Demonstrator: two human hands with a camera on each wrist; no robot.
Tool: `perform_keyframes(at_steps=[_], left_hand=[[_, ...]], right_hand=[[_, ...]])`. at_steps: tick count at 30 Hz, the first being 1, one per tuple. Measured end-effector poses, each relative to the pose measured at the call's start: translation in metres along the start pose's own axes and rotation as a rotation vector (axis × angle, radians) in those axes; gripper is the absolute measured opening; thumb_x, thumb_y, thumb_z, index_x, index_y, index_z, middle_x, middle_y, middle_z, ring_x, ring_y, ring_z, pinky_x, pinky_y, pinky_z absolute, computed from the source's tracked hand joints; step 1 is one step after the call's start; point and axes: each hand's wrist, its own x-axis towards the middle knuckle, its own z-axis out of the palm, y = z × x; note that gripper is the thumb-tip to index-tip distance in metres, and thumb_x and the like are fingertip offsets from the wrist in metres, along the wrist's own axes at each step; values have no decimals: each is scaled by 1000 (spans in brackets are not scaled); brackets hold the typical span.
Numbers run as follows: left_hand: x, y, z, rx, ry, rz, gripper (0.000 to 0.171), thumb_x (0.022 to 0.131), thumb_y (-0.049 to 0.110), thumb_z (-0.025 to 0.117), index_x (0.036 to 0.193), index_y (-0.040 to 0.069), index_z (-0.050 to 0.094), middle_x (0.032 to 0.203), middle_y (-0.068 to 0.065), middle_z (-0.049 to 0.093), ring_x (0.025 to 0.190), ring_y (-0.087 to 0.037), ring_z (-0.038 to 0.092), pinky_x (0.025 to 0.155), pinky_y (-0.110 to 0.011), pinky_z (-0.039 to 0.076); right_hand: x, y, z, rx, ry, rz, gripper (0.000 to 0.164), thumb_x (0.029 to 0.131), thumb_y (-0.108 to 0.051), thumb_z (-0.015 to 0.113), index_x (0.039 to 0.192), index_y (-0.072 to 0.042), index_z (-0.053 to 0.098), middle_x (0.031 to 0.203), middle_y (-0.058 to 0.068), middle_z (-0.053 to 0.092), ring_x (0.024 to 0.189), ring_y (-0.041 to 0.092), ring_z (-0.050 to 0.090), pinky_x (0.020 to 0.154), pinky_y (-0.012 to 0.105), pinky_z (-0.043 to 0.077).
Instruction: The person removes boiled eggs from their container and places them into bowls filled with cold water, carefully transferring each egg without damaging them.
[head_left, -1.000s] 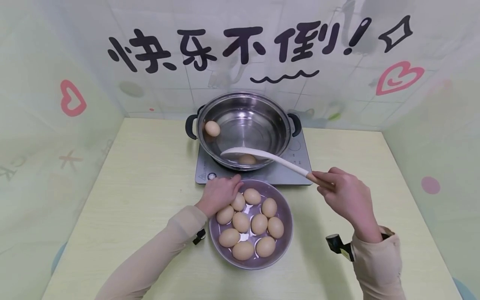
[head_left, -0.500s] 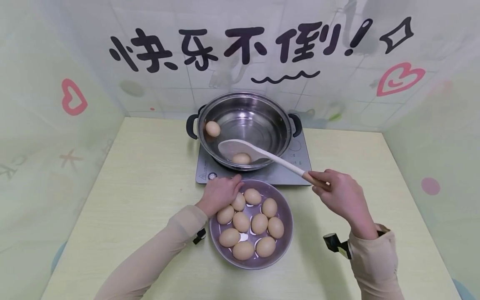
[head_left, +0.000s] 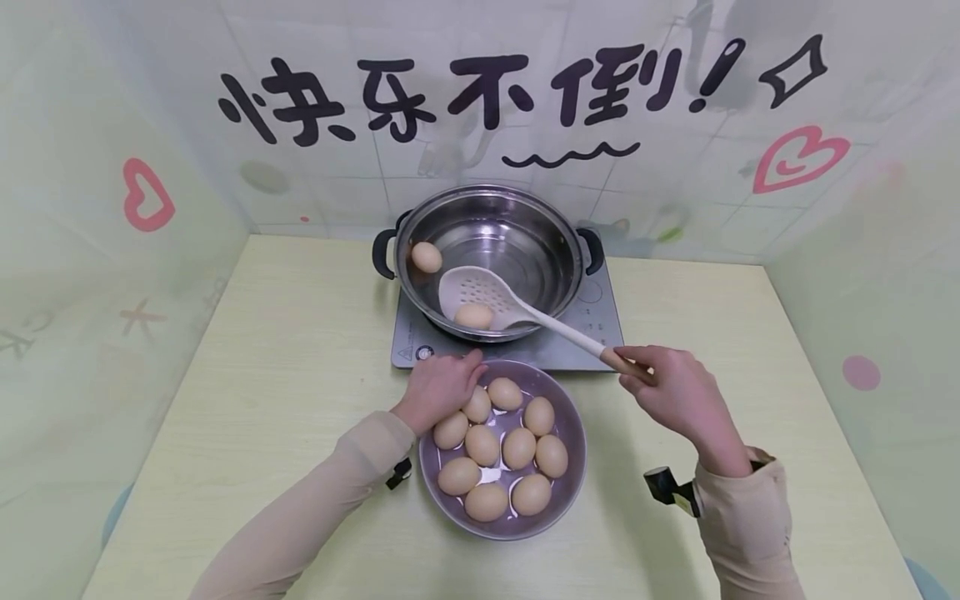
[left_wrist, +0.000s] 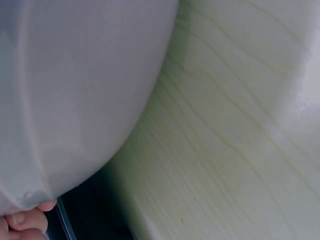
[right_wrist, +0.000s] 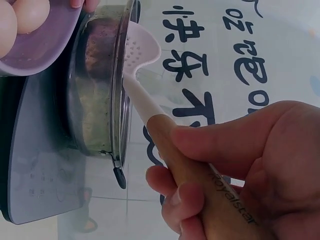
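Note:
In the head view my right hand (head_left: 684, 396) holds the wooden handle of a white slotted spoon (head_left: 566, 332). Thumb and fingers wrap that handle in the right wrist view. The spoon's perforated head is inside a steel pot (head_left: 536, 208), with one egg (head_left: 474, 316) lying on it or against it near the front wall. Another egg (head_left: 427, 257) is at the pot's left side. My left hand (head_left: 441, 388) grips the far-left rim of a purple bowl (head_left: 572, 429) containing several brown eggs (head_left: 486, 502). Curled fingertips (left_wrist: 30, 219) show under the bowl in the left wrist view.
The pot stands on a grey induction cooker (head_left: 600, 354), its black handles (head_left: 592, 250) sticking out left and right. The bowl is right in front of the cooker on the pale wooden table (head_left: 300, 333). A printed covering (head_left: 315, 192) stands behind the pot.
The spoon's head has tilted so its perforated face shows, and it has come up around the egg. That egg has shifted slightly left. My right hand has moved a little left; the left stays put.

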Motion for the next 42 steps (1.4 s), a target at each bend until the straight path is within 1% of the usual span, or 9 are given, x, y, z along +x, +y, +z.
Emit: perform_keyframes(at_steps=[9,14,18,24,27,31,36,39,42], left_hand=[[0,0,1,-4,14,2,22,92,33,49,83,13,51,57,-4,59,51,-28,59,42,-38,37],[-1,0,1,-3,19,6,22,92,33,49,82,13,51,55,-4,57,50,-28,58,41,-37,37],[-1,0,1,-3,7,0,22,92,33,49,82,13,51,54,-4,57,51,-28,59,42,-37,37],[0,0,0,-6,-22,-9,23,93,33,47,82,13,51,56,-4,58,52,-28,59,42,-37,37],[0,1,-2,-7,-33,-11,23,93,33,47,82,13,51,56,-4,58,53,-28,59,42,-37,38],[1,2,-2,-5,-46,-17,23,93,34,47,83,14,51,56,-3,58,53,-28,59,43,-37,37],[1,2,-1,-4,-46,-14,23,93,34,47,83,14,51,56,-3,57,53,-28,59,42,-36,37],[1,2,0,-3,-22,-5,23,93,34,48,82,14,51,56,-4,57,53,-28,59,43,-37,37],[0,1,1,-5,7,0,22,92,33,49,82,14,52,57,-4,58,53,-29,59,43,-37,38]], right_hand=[[2,-2,1,87,-64,-30,28,86,-12,59,113,-3,63,54,-2,40,44,9,32,41,24,28],[5,0,2,122,-106,-34,24,90,-22,56,105,-5,65,52,-2,41,42,10,38,41,24,30],[7,1,2,148,-143,-19,23,92,-28,53,96,-8,64,53,-2,42,42,11,42,41,26,33],[4,2,-3,170,-161,-13,27,92,-34,51,94,-9,63,56,-2,44,42,11,43,42,26,34],[1,3,-6,167,-165,-11,26,92,-34,51,94,-11,63,56,-2,44,42,10,42,41,26,33],[-8,8,-11,153,-155,-9,21,93,-24,52,101,-9,63,57,-1,46,43,9,42,42,25,33],[-22,13,-17,146,-132,-2,26,92,-17,52,113,-4,61,60,-1,48,43,8,42,42,24,32],[-33,17,-21,146,-131,10,29,92,-15,52,117,-3,59,61,-1,48,43,7,42,41,23,31],[-46,22,-23,135,-125,38,31,92,-17,53,119,-4,58,60,-2,47,43,6,41,41,23,30]])
